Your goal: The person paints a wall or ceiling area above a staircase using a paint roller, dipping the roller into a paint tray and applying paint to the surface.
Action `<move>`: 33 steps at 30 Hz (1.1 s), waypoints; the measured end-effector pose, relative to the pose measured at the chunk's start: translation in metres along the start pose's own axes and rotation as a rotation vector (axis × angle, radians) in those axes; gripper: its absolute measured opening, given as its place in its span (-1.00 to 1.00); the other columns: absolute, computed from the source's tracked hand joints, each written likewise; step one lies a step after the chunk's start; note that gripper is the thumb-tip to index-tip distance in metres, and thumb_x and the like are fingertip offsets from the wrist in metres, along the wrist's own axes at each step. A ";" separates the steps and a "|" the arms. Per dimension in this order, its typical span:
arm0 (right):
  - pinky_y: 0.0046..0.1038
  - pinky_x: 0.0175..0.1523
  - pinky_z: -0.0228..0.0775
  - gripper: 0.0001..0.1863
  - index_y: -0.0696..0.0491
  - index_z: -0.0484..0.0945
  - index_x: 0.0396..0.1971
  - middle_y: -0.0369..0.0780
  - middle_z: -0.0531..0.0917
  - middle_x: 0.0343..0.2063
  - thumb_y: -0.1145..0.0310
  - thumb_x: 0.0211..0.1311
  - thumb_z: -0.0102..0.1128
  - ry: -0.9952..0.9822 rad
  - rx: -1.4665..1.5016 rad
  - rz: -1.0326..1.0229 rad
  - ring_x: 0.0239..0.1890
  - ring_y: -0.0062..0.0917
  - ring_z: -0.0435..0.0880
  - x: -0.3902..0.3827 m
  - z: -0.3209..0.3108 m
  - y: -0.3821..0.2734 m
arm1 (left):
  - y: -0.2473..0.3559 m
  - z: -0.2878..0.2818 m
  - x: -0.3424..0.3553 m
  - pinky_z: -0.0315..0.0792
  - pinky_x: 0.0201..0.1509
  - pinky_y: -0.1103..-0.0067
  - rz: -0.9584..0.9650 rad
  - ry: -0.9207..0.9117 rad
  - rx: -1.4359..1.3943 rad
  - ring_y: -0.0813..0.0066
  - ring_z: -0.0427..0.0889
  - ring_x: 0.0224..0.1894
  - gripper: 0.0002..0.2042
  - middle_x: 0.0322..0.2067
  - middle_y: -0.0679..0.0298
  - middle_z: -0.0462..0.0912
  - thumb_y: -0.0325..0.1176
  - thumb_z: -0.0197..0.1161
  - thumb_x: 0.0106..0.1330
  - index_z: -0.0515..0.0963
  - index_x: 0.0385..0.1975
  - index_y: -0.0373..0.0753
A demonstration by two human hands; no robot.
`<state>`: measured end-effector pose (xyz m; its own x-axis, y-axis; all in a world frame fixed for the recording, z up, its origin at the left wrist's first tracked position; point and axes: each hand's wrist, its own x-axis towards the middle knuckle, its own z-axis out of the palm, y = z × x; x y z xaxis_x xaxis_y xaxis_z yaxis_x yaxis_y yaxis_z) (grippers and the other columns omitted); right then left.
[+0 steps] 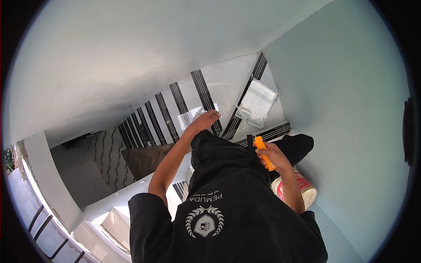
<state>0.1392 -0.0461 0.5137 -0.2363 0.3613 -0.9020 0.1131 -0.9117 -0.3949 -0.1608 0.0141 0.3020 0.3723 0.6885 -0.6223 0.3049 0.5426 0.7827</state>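
Note:
My right hand (267, 155) grips the orange handle (264, 153) of a paint roller, whose thin rod reaches forward to a pale roller head (218, 84) above the striped tiles. A paint-smeared white tray (262, 96) lies beside the rod, on the right. My left hand (207, 117) is at my knee, fingers curled; what they hold, if anything, is hidden. A small white patch shows behind it, too unclear to name.
Striped stairs (164, 114) descend leftward along a pale wall (131, 48). A red-and-white bucket (307, 190) stands below my right arm against the green-grey wall (351, 109). A dark railing (44, 223) and a ledge are at lower left.

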 end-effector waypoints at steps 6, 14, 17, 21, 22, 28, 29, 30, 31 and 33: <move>-0.61 -0.58 0.30 -0.78 0.06 0.46 -0.17 -0.37 0.47 -0.56 0.37 0.24 0.23 -0.050 -0.067 0.027 -0.68 -0.70 0.44 0.009 0.013 -0.005 | 0.024 0.017 -0.031 0.36 0.07 0.41 -0.196 -0.145 -0.185 0.42 0.52 0.03 -0.42 0.03 0.25 0.58 0.10 -0.04 0.44 0.34 0.23 -0.27; -0.63 -0.58 0.30 -0.65 0.08 0.46 0.04 -0.37 0.47 -0.55 0.40 0.26 0.21 -0.119 -0.071 -0.030 -0.68 -0.71 0.44 -0.013 0.042 -0.017 | 0.047 0.031 -0.033 0.38 0.08 0.40 -0.215 -0.135 -0.492 0.37 0.56 0.07 -0.29 0.08 0.17 0.61 0.18 -0.01 0.44 0.08 0.38 -0.24; -0.65 -0.59 0.29 -0.65 0.07 0.44 0.04 -0.37 0.47 -0.55 0.39 0.28 0.20 -0.123 -0.036 -0.044 -0.68 -0.72 0.44 -0.011 0.049 -0.014 | 0.060 0.044 -0.029 0.41 0.02 0.42 -0.073 -0.105 -0.609 0.39 0.59 0.03 -0.38 0.04 0.19 0.64 0.11 0.02 0.45 0.16 0.31 -0.22; -0.65 -0.58 0.30 -0.74 0.05 0.41 -0.06 -0.38 0.48 -0.54 0.35 0.32 0.19 -0.115 0.007 -0.094 -0.67 -0.72 0.45 0.001 0.047 -0.001 | 0.070 0.050 -0.015 0.42 -0.06 0.51 0.005 -0.059 -0.689 0.41 0.65 -0.04 -0.60 -0.02 0.18 0.67 -0.08 0.04 0.49 0.26 0.15 -0.17; -0.65 -0.58 0.29 -0.66 0.04 0.38 0.07 -0.36 0.48 -0.53 0.34 0.35 0.17 -0.092 0.013 -0.070 -0.66 -0.72 0.44 0.001 0.047 0.004 | 0.069 0.055 -0.015 0.43 -0.08 0.51 0.007 -0.066 -0.727 0.41 0.66 -0.06 -0.65 -0.05 0.17 0.67 -0.15 0.06 0.49 0.27 0.13 -0.17; -0.65 -0.56 0.26 -0.49 0.04 0.27 0.32 -0.36 0.48 -0.53 0.20 0.46 0.07 0.126 -0.031 -0.091 -0.66 -0.73 0.39 -0.005 0.034 0.014 | 0.070 0.066 0.025 0.43 -0.10 0.51 0.023 -0.026 -0.736 0.42 0.65 -0.07 -0.73 -0.08 0.16 0.68 -0.20 0.08 0.48 0.31 0.05 -0.14; -0.65 -0.56 0.26 -0.49 0.04 0.27 0.32 -0.36 0.48 -0.53 0.20 0.46 0.07 0.131 -0.022 -0.085 -0.66 -0.73 0.39 -0.005 0.028 0.018 | 0.072 0.069 0.032 0.43 -0.11 0.52 0.017 -0.019 -0.726 0.43 0.65 -0.07 -0.74 -0.09 0.16 0.68 -0.20 0.08 0.48 0.32 0.03 -0.13; -0.67 -0.60 0.22 -0.48 0.05 0.27 0.32 -0.37 0.46 -0.55 0.20 0.47 0.06 0.183 -0.048 -0.120 -0.68 -0.76 0.36 -0.004 0.022 0.022 | 0.076 0.074 0.038 0.43 -0.11 0.52 0.008 -0.024 -0.724 0.43 0.65 -0.07 -0.74 -0.09 0.16 0.68 -0.20 0.08 0.48 0.32 0.03 -0.13; -0.69 -0.64 0.17 -0.48 0.06 0.26 0.33 -0.38 0.45 -0.57 0.20 0.47 0.05 0.237 -0.076 -0.154 -0.71 -0.78 0.32 -0.004 0.016 0.025 | 0.081 0.080 0.044 0.43 -0.11 0.52 -0.011 -0.035 -0.692 0.43 0.65 -0.08 -0.75 -0.10 0.17 0.68 -0.20 0.08 0.47 0.33 0.01 -0.13; -0.70 -0.66 0.13 -0.48 0.07 0.27 0.32 -0.39 0.45 -0.57 0.19 0.47 0.05 0.238 -0.002 -0.157 -0.73 -0.81 0.30 0.000 0.007 0.025 | 0.091 0.088 0.056 0.43 -0.11 0.52 -0.037 -0.049 -0.659 0.44 0.65 -0.09 -0.77 -0.11 0.18 0.69 -0.20 0.09 0.47 0.33 -0.01 -0.13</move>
<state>0.1356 -0.0700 0.5052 -0.0183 0.5341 -0.8452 0.0949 -0.8406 -0.5332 -0.0354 0.0596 0.3379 0.4160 0.6496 -0.6364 -0.2762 0.7570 0.5921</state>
